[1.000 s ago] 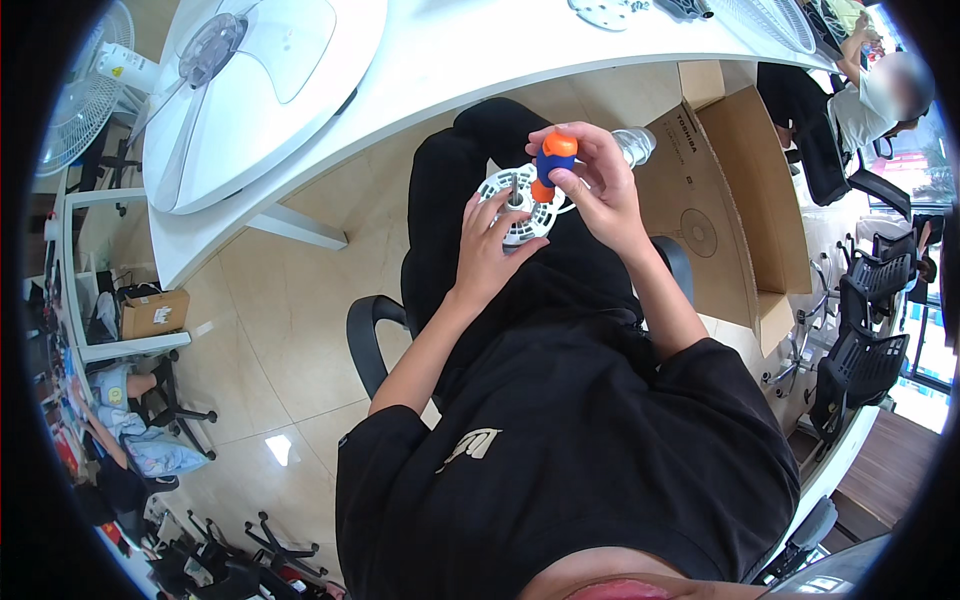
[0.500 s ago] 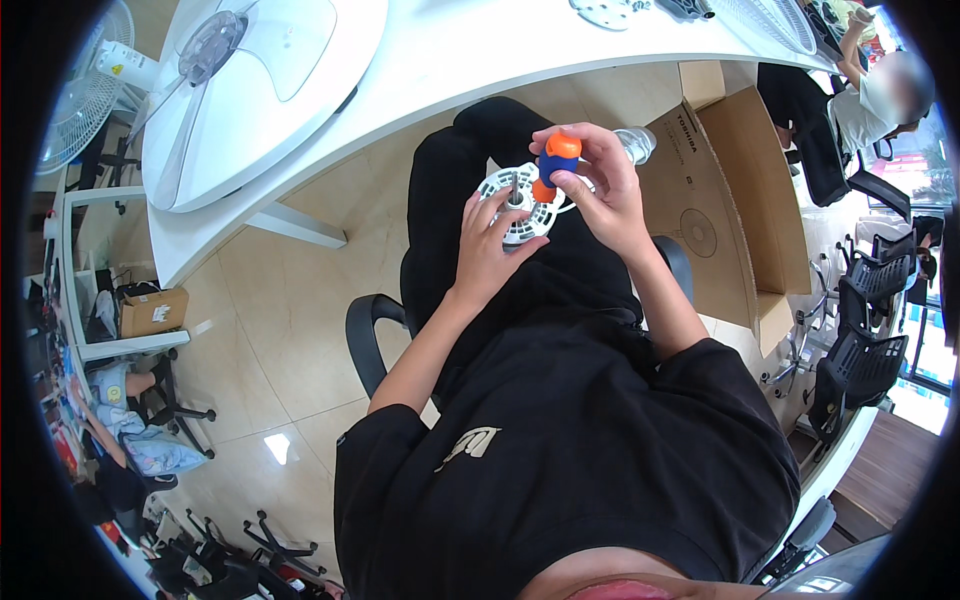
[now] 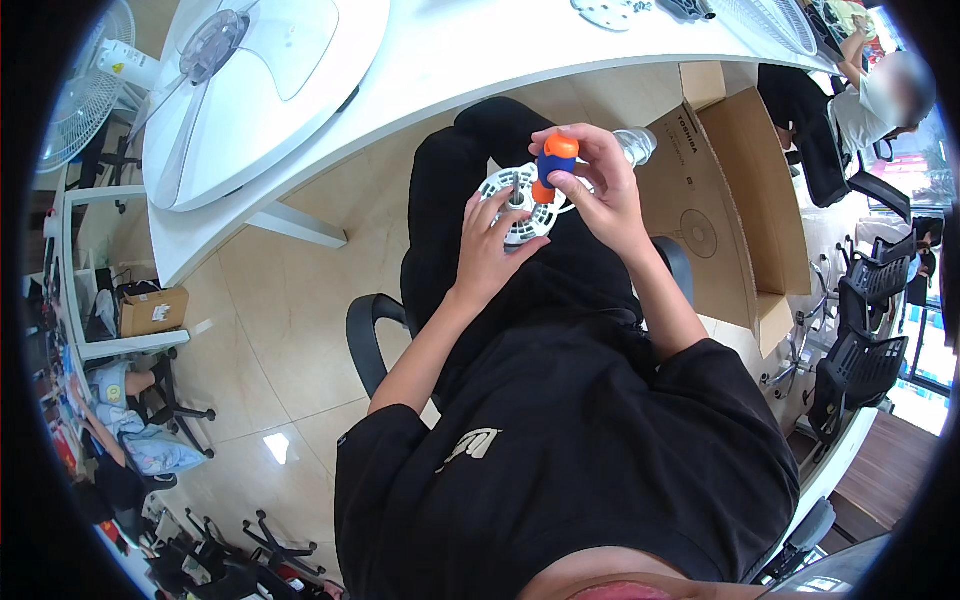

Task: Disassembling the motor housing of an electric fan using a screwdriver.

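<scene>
Over my lap, my left hand (image 3: 487,245) grips a round white fan motor housing (image 3: 525,233) with slots around it and a metal shaft standing up from its middle. My fingers lie across its near left side, close to the shaft. In my right hand (image 3: 610,190) is a stubby screwdriver (image 3: 558,168) with an orange and dark blue handle, pinched between thumb and fingers. Its lower orange end sits over the right part of the housing; the tip is hidden, so contact cannot be told. A clear, bottle-like object (image 3: 635,147) shows just beyond my right hand.
A white table (image 3: 450,62) curves across the front, bearing a transparent fan blade (image 3: 285,45) on a white round base (image 3: 240,150). An opened cardboard box (image 3: 700,210) stands at my right. A chair armrest (image 3: 370,335) flanks my left. Another person (image 3: 865,105) sits at far right.
The screwdriver and my right hand have shifted very slightly to the left. My left hand and the fan motor housing look unmoved.
</scene>
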### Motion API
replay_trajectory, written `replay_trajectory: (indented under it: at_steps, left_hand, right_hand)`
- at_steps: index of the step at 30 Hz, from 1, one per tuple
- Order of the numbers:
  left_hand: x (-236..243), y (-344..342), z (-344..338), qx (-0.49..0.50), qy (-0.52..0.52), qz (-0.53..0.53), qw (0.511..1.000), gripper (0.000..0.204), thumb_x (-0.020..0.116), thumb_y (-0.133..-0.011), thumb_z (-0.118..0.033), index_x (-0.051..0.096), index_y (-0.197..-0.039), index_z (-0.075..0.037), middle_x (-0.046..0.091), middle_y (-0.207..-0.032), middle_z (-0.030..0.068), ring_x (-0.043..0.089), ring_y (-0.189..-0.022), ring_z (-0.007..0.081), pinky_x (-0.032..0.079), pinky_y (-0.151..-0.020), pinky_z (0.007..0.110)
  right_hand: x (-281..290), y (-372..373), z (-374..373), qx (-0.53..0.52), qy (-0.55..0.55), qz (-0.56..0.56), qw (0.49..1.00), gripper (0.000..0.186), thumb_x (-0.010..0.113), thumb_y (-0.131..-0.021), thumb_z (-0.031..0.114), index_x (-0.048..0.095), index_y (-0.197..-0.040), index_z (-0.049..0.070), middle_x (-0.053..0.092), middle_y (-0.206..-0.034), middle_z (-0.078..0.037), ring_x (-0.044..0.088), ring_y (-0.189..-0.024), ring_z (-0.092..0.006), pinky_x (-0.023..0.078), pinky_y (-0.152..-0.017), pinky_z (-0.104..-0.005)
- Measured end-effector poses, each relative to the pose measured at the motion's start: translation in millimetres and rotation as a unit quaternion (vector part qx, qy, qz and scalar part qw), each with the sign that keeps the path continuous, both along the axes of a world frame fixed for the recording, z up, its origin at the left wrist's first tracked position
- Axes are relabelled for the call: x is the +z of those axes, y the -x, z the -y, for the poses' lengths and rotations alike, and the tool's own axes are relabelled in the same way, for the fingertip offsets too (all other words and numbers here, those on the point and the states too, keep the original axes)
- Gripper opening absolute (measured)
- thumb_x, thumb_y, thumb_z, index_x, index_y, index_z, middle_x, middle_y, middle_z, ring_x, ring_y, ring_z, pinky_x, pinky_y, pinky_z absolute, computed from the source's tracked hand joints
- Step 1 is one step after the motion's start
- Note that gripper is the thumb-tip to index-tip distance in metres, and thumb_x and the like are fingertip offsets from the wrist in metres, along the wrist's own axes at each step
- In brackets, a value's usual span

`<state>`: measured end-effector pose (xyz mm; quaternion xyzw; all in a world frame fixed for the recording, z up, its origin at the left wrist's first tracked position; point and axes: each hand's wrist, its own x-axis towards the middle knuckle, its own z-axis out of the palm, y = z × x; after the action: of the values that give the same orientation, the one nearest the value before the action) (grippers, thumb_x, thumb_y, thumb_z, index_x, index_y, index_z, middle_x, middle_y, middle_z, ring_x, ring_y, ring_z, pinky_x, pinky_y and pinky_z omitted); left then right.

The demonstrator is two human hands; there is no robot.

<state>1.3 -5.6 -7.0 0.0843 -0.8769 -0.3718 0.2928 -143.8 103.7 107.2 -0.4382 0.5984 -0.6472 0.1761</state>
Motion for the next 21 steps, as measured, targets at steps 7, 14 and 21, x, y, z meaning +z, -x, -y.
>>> replay_trajectory:
  at_steps: [7,14,21]
  left_hand:
    - [-1,-1,1,-0.012,-0.004,0.012,1.0,0.043,0.087,-0.076,-0.035,0.069,-0.103,-0.008,0.058,-0.133,0.0143,0.056,-0.124,0.0346,0.033,-0.116,0.054]
    - [2,0,0,-0.003,0.007,-0.01,1.0,0.043,0.087,-0.076,-0.035,0.07,-0.104,-0.007,0.058,-0.133,0.014,0.057,-0.122,0.0345,0.034,-0.115,0.054]
    - [3,-1,0,0.001,0.018,-0.006,1.0,0.044,0.087,-0.076,-0.034,0.072,-0.106,-0.006,0.059,-0.131,0.0143,0.057,-0.121,0.0339,0.034,-0.115,0.053]
  right_hand:
    - [2,6,4,-0.055,-0.025,-0.154,0.986,0.041,0.083,-0.083,0.014,0.064,-0.118,0.005,0.063,-0.117,-0.012,0.065,-0.108,-0.024,0.057,-0.093,-0.0332]
    - [6,7,7,0.036,0.03,0.11,0.993,0.035,0.07,-0.087,0.002,0.063,-0.121,0.004,0.061,-0.124,-0.013,0.063,-0.114,-0.0234,0.054,-0.094,-0.0331]
    - [-1,15,9,-0.038,-0.004,-0.107,0.994,0.033,0.073,-0.09,0.008,0.063,-0.121,0.003,0.059,-0.118,-0.012,0.062,-0.109,-0.0213,0.052,-0.094,-0.0344]
